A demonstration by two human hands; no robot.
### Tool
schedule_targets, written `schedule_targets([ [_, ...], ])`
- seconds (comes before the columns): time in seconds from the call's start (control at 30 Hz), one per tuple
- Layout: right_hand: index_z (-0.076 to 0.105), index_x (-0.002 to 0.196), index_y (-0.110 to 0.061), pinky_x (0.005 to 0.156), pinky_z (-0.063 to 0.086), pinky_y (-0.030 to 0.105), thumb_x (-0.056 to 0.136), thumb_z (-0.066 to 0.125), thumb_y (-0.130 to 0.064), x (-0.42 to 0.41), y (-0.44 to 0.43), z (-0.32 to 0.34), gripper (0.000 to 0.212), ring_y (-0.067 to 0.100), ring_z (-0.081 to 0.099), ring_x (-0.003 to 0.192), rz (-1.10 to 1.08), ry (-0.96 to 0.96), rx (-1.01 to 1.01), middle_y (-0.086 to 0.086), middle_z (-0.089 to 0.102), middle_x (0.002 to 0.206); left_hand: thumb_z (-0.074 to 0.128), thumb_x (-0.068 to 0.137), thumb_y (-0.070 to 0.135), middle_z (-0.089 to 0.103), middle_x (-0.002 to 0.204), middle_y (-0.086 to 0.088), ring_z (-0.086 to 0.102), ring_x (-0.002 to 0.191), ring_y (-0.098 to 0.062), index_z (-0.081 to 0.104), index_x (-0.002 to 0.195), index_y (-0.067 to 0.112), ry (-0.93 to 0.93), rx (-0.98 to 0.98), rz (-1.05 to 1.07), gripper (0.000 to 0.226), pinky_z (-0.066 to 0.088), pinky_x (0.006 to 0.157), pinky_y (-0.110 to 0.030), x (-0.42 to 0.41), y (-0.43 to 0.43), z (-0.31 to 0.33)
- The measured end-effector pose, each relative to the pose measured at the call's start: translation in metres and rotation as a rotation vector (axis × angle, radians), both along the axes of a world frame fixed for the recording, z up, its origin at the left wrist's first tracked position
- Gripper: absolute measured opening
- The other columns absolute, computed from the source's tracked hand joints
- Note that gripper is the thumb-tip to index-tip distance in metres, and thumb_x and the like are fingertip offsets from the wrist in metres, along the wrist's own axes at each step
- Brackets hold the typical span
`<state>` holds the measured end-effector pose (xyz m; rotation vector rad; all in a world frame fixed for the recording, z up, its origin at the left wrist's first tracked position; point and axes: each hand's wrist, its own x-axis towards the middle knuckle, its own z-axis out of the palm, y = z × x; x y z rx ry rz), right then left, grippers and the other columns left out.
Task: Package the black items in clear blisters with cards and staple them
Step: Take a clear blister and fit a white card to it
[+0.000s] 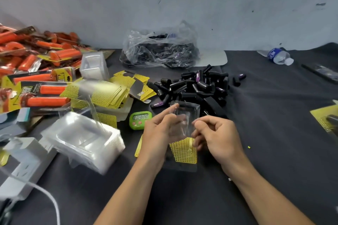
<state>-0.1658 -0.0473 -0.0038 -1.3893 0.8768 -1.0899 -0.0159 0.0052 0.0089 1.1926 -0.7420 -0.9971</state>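
Both hands hold one clear blister above the dark table. My left hand pinches its left edge and my right hand pinches its right edge. Under the hands lies a yellow-and-black card flat on the cloth. A heap of black items with purple labels sits just beyond the hands. A stack of empty clear blisters stands at the left, and loose yellow cards lie behind it.
A green timer sits left of my hands. A clear bag of more black items lies by the wall. Packaged orange tools pile at the far left. A water bottle lies at the back right, a white power strip near left.
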Motion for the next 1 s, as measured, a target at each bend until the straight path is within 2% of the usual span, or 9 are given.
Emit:
schedule_targets([
  [0.13, 0.073, 0.084, 0.0, 0.045, 0.051, 0.027, 0.103, 0.056, -0.003, 0.0, 0.003, 0.002, 0.026, 0.021, 0.062, 0.048, 0.062, -0.115, 0.109, 0.015, 0.069, 0.065, 0.053, 0.096, 0.048, 0.072, 0.128, -0.013, 0.073, 0.111, -0.023, 0.056, 0.144, 0.021, 0.311, 0.074, -0.304, 0.055, 0.061, 0.081, -0.039, 0.003, 0.009, 0.0],
  [0.2, 0.077, 0.084, -0.004, 0.047, 0.053, 0.027, 0.104, 0.056, -0.006, -0.001, 0.005, 0.005, 0.029, 0.021, 0.063, 0.051, 0.15, -0.093, 0.154, 0.014, 0.07, 0.068, 0.051, 0.096, 0.05, 0.068, 0.133, -0.016, 0.072, 0.105, -0.025, 0.055, 0.145, 0.019, 0.443, 0.087, -0.412, 0.058, 0.059, 0.083, -0.045, 0.005, 0.011, 0.0],
  [0.33, 0.078, 0.08, -0.025, 0.053, 0.052, 0.019, 0.095, 0.071, -0.02, -0.007, 0.004, 0.013, 0.018, 0.013, 0.067, 0.051, -0.083, 0.303, -0.228, -0.003, 0.072, 0.062, 0.057, 0.092, 0.039, 0.071, 0.128, -0.016, 0.073, 0.105, -0.026, 0.055, 0.144, 0.019, 0.521, 0.099, -0.346, 0.057, 0.061, 0.081, -0.043, 0.012, 0.005, -0.002],
  [0.43, 0.076, 0.085, -0.028, 0.062, 0.046, 0.007, 0.09, 0.077, -0.023, -0.007, 0.004, 0.023, 0.007, 0.0, 0.068, 0.065, -0.357, 0.357, -0.45, -0.017, 0.07, 0.067, 0.055, 0.092, 0.035, 0.07, 0.124, -0.018, 0.073, 0.094, -0.027, 0.056, 0.143, 0.011, 0.721, 0.075, -0.289, 0.056, 0.063, 0.072, -0.039, 0.018, 0.004, -0.001],
  [0.5, 0.077, 0.101, -0.027, 0.076, 0.042, 0.002, 0.09, 0.075, -0.016, -0.002, -0.002, 0.03, 0.016, 0.002, 0.067, 0.081, -0.441, 0.393, -0.568, -0.016, 0.07, 0.082, 0.054, 0.093, 0.035, 0.07, 0.124, -0.017, 0.073, 0.095, -0.026, 0.061, 0.14, 0.007, 0.796, 0.034, -0.251, 0.055, 0.063, 0.073, -0.039, 0.023, 0.003, 0.0],
  [0.63, 0.062, 0.139, -0.022, 0.102, 0.037, 0.03, 0.09, 0.063, -0.003, 0.022, -0.031, 0.046, 0.053, 0.023, 0.055, 0.116, -0.341, 0.824, -0.816, 0.0, 0.067, 0.126, 0.05, 0.1, 0.037, 0.07, 0.125, -0.015, 0.074, 0.099, -0.022, 0.072, 0.127, 0.004, 0.859, -0.057, -0.194, 0.048, 0.063, 0.075, -0.035, 0.03, 0.001, -0.002],
  [0.77, 0.052, 0.143, -0.028, 0.105, 0.032, 0.041, 0.099, 0.047, -0.014, 0.047, -0.05, 0.049, 0.046, 0.026, 0.051, 0.126, -0.205, 1.243, -0.903, -0.003, 0.064, 0.134, 0.051, 0.1, 0.035, 0.069, 0.123, -0.016, 0.073, 0.1, -0.025, 0.069, 0.132, 0.006, 0.852, -0.085, -0.164, 0.047, 0.063, 0.079, -0.038, 0.029, 0.001, -0.006],
  [0.83, 0.065, 0.13, -0.028, 0.101, 0.034, 0.039, 0.099, 0.051, -0.013, 0.048, -0.052, 0.051, 0.036, 0.026, 0.055, 0.116, -0.283, 1.149, -0.912, 0.0, 0.071, 0.118, 0.056, 0.094, 0.03, 0.068, 0.121, -0.016, 0.071, 0.102, -0.026, 0.066, 0.136, 0.008, 0.814, -0.093, -0.174, 0.048, 0.062, 0.089, -0.04, 0.029, -0.001, -0.006],
  [1.0, 0.066, 0.108, -0.031, 0.078, 0.054, 0.021, 0.092, 0.066, -0.006, 0.026, -0.028, 0.052, 0.03, 0.009, 0.068, 0.087, -0.359, 0.145, -0.55, -0.009, 0.071, 0.094, 0.067, 0.082, 0.025, 0.065, 0.124, -0.015, 0.068, 0.107, -0.027, 0.062, 0.14, 0.011, 0.774, -0.121, -0.197, 0.059, 0.054, 0.101, -0.041, 0.031, -0.008, -0.007],
])
